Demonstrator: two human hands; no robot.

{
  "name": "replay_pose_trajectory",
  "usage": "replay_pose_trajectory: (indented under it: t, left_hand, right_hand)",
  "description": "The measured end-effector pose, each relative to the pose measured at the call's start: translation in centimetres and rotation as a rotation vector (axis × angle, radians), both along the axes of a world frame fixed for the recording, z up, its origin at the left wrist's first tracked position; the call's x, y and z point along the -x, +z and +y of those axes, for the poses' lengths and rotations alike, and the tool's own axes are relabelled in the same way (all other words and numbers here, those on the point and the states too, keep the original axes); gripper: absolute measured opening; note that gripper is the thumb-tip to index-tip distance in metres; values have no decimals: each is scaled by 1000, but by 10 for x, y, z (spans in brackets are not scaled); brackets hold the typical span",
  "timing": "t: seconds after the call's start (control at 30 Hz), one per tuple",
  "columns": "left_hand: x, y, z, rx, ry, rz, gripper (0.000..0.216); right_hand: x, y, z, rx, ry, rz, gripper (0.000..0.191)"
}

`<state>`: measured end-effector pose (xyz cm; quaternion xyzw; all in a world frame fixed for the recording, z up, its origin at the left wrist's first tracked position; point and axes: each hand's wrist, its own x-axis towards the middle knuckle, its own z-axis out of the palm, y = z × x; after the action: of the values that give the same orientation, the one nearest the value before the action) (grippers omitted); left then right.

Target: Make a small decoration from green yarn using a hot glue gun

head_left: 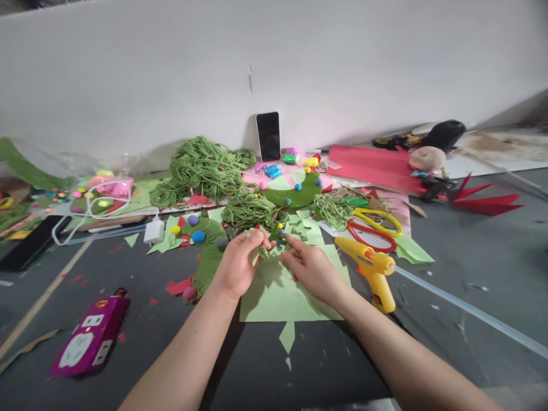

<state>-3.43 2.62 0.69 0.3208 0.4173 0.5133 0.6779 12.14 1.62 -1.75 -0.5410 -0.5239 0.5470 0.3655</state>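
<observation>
above the near half of the table [162,342], the left hand [238,264] pinches a small green piece [264,252] between thumb and fingertips, over a pale green paper sheet [274,308]. the right hand [314,273] is just beside it, index finger stretched toward tiny coloured balls [281,228]; i cannot tell whether its fingers grip anything. to the right is a yellow glue gun [372,265]. at left, a purple box [92,337] bears a pale label [76,349], its print too small to read. a whitish tag [336,166] on the red sheet [372,165] is equally illegible.
</observation>
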Motion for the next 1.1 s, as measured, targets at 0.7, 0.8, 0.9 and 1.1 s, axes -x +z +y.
replay_pose_trajectory:
  t: [0.7, 0.8, 0.9, 1.1]
  left_hand:
    - [3, 1, -13, 8, -613, 440, 14]
    - [1, 0, -14, -32, -715, 574, 12]
    - [0, 1, -13, -80, -778, 612, 10]
    - [-3, 0, -13, -45, -797, 616, 13]
  right_hand:
    - [-41, 33, -4, -162, 525, -97, 17]
    - [-45, 28, 2, -183, 483, -298, 19]
    - [-35, 14, 8, -317, 127, -479, 15]
    - [-2, -6, 23, -303, -17, -707, 18]
